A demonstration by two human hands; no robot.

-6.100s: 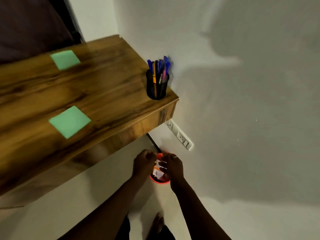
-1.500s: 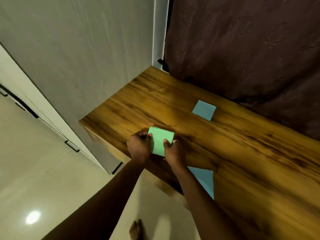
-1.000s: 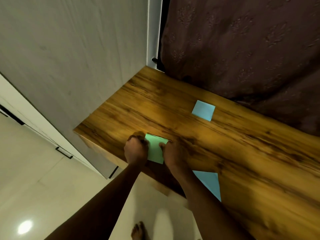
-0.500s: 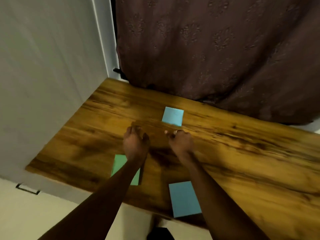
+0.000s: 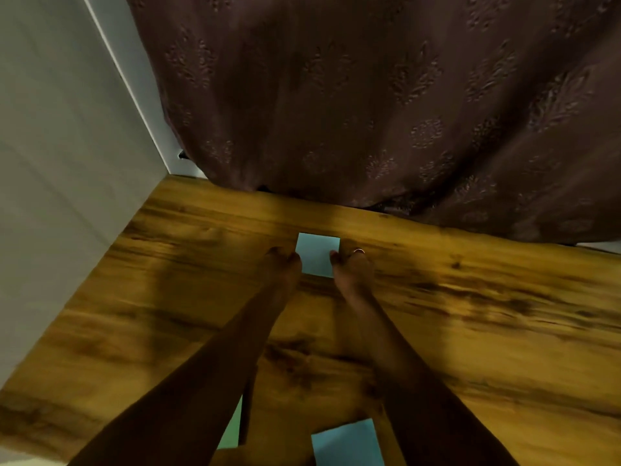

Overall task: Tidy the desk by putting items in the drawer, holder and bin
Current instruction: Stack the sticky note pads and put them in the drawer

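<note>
Hands: left hand point(image 5: 284, 264) and right hand point(image 5: 351, 267) flank the far note point(image 5: 317, 258), mid-frame, with fingertips at its side edges. Whether they grip it I cannot tell.
Left: far note, near note point(image 5: 346, 443) and green note point(image 5: 233, 428) at the bottom edge all lie on the desk point(image 5: 470, 314).
Done: unclear, since drawer, holder and bin are out of view.

Left hand point(image 5: 284, 268), right hand point(image 5: 353, 269) reached blue note point(image 5: 317, 255).
</note>
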